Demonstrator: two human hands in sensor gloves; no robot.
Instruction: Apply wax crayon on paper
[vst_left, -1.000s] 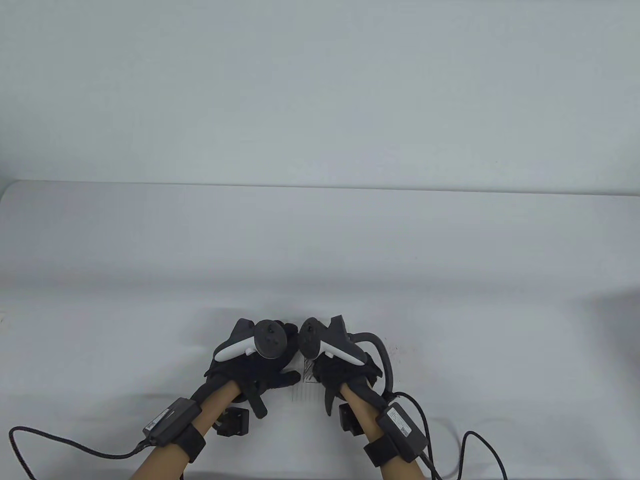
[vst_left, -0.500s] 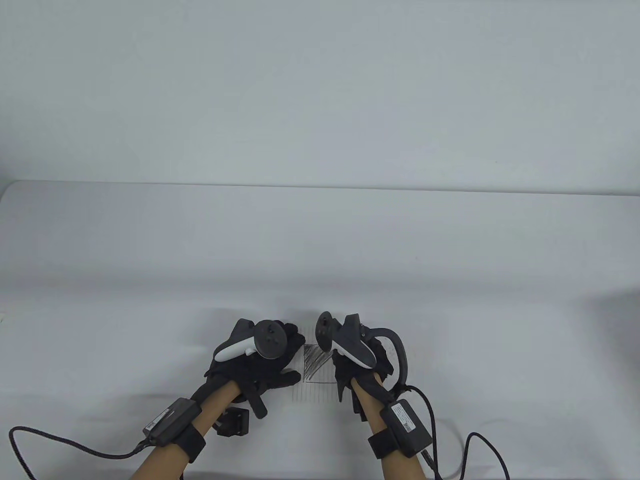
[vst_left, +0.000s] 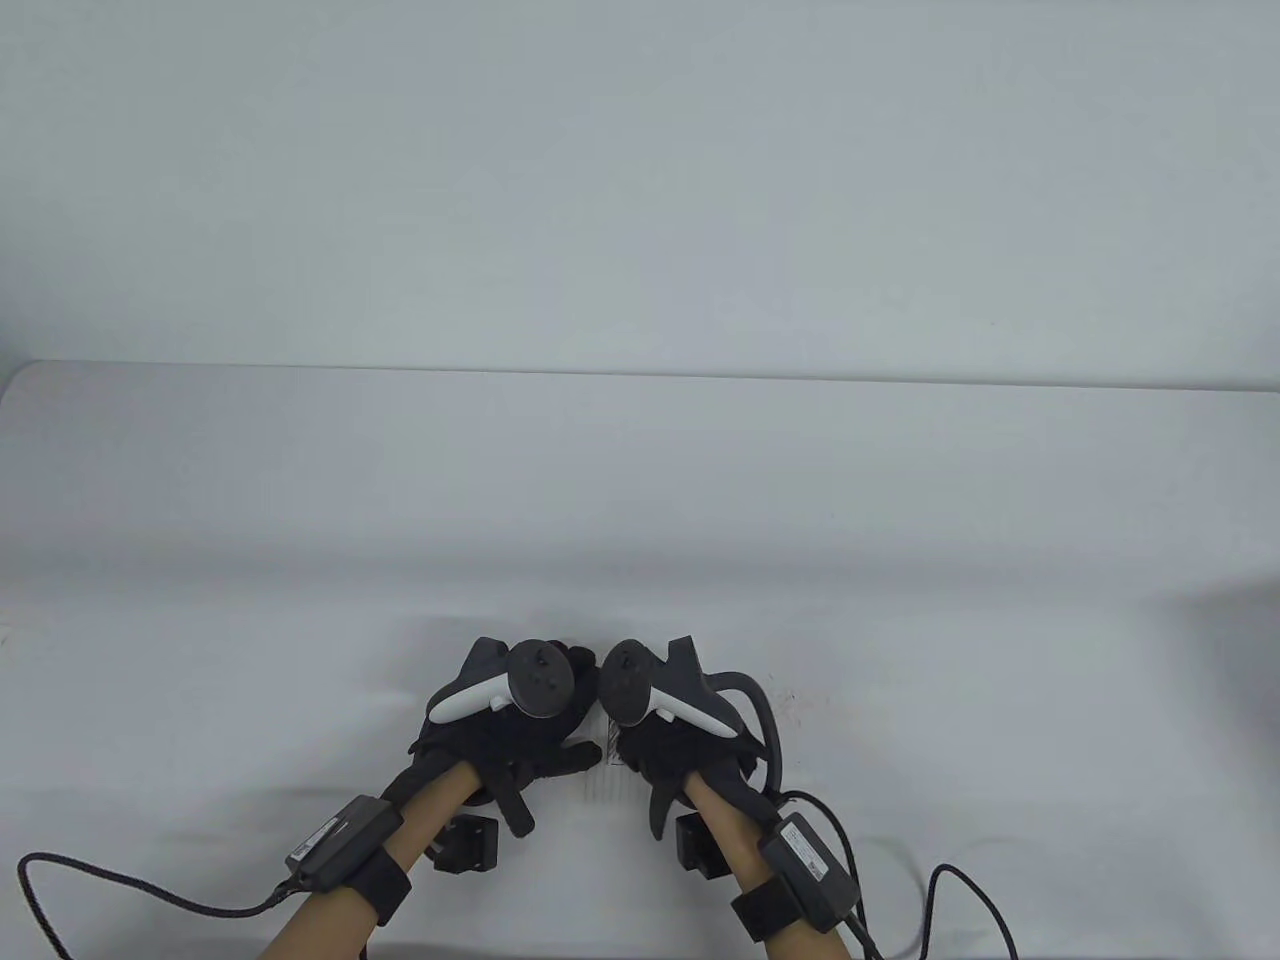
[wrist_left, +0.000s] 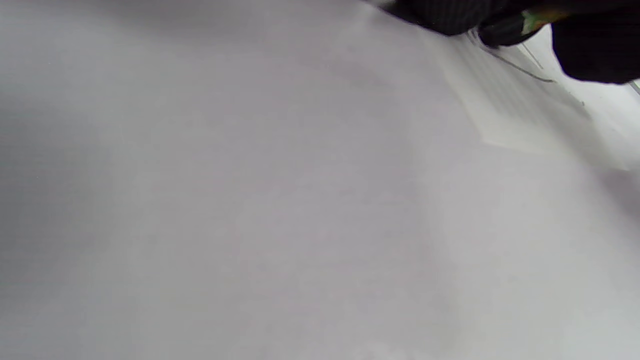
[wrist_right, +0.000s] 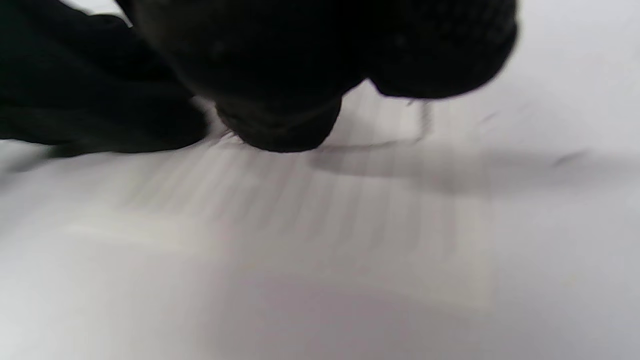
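Counter (vst_left: 640, 480): wide bare stretch far of both hands, near edge close.
Paper (vst_left: 612, 785): lined sheet, squeezed between the hands.
Left hand (vst_left: 505, 745): fingers spread flat, pressing the paper's left edge.
Right hand (vst_left: 680, 740): curled over the paper; grip hidden.
Crayon (wrist_left: 537, 17): greenish wrapper glimpsed among dark fingers.

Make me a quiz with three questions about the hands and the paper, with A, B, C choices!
1. Where is the lined paper?
A. Between the two hands
B. At the table's far edge
C. On the wall

2. What colour are the gloves?
A. Red
B. Black
C. Yellow

3. What is the left hand doing?
A. Waving in the air
B. Holding a cup
C. Resting by the paper's left edge

Answers:
1. A, the paper peeks out between the left hand and the right hand.
2. B, both gloves look black.
3. C, its fingers lie flat at the sheet's edge.
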